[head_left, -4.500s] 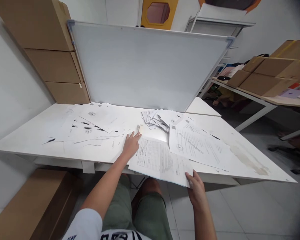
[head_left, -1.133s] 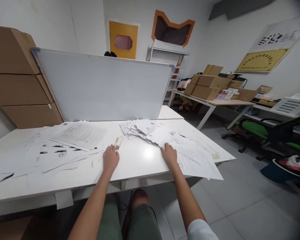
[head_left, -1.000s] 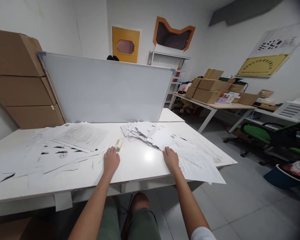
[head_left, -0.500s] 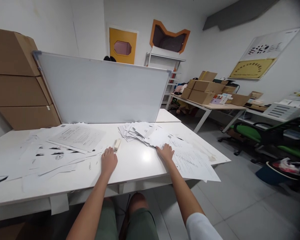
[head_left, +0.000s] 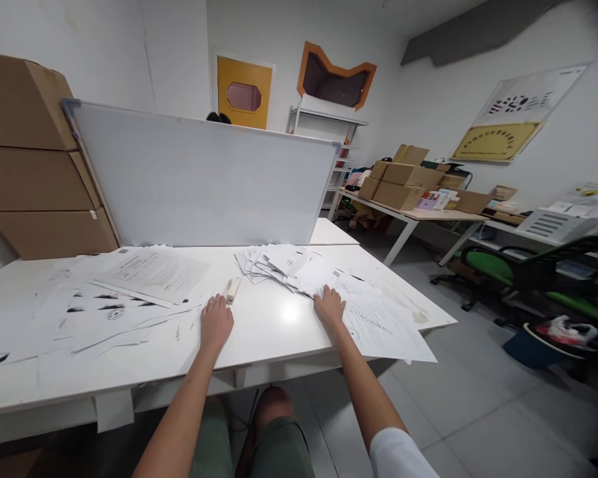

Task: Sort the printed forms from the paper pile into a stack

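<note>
My left hand (head_left: pixel 216 323) lies palm down on the white table (head_left: pixel 274 338), fingers stretched out and holding nothing. Just beyond its fingertips is a small cream-coloured stapler (head_left: pixel 233 290). To its left, printed sheets (head_left: pixel 149 273) are spread in an overlapping, untidy layer. My right hand (head_left: pixel 331 307) rests flat with its fingers extended on the left edge of another group of printed papers (head_left: pixel 386 325). Beyond that hand, a fanned pile of papers (head_left: pixel 266 262) lies near the foot of the whiteboard. What is under the right palm is hidden.
A whiteboard (head_left: pixel 204 186) stands upright along the table's far side, beside stacked cardboard boxes (head_left: pixel 34 179). Some papers overhang the front edge at right. Farther right are another table (head_left: pixel 428 214) with boxes, a green chair (head_left: pixel 493 267) and a blue bin (head_left: pixel 531 348).
Both hands stay in nearly the same places. The right thumb has drawn in slightly. The papers and stapler look unmoved; the camera view has shifted a little.
</note>
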`<state>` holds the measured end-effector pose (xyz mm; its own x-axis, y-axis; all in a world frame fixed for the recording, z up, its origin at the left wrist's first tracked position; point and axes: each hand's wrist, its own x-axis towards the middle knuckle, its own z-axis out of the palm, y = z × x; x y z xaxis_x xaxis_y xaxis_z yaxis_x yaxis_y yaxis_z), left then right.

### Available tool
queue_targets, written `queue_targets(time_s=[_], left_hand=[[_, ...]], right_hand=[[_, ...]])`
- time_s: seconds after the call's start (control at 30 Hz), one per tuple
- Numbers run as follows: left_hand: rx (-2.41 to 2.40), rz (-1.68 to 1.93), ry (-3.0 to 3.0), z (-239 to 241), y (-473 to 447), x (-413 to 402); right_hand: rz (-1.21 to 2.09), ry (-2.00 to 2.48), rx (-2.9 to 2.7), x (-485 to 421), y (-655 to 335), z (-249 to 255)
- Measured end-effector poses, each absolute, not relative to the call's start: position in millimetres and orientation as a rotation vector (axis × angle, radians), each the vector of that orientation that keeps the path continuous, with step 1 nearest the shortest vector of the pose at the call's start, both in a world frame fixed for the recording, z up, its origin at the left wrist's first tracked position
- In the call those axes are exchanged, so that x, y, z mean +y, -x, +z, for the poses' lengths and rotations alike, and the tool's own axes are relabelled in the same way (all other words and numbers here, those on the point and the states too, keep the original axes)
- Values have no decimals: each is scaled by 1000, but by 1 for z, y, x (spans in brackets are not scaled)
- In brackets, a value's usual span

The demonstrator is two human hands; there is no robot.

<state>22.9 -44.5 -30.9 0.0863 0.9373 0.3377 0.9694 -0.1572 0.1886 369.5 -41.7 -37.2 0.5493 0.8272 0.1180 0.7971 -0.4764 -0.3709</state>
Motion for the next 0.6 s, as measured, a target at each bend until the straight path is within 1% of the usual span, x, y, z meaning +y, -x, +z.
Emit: queue_targets(time_s=[0.3, 0.5, 0.6], left_hand=[[-1999, -640, 2275, -30, -24, -47], [-2020, -619, 2255, -30, -25, -49], [-2032, -639, 2258, -31, -25, -50]], right_hand=[[217, 2313, -1231, -49, -368, -31], [425, 2158, -1058, -61, -373, -14], [508, 1993, -1129, -76, -361, -6]])
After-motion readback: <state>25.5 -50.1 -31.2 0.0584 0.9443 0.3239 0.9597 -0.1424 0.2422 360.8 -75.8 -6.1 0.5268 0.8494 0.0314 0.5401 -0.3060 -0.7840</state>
